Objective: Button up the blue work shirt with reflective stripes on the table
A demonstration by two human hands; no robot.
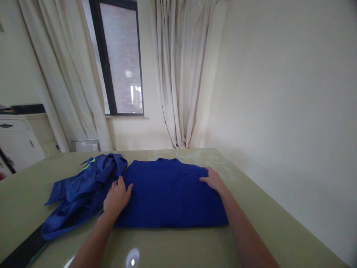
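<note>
Left hand [116, 197]: your thumb is spread wide from the fingers, resting at the left edge of the shirt [170, 197].
Right hand [214, 179]: at its far right corner — whether you pinch cloth, I can't tell.
Shirt: flat on the tabletop [167, 245] between your hands, sleeves hidden; seemingly mostly folded.
Heap [86, 186]: blue clothing just left of it — crumpled, apparently not yet folded.

Left hand [115, 198] covers some flat cloth [170, 195]; frame edge crops a shape [2, 175], perhaps fingers
</note>
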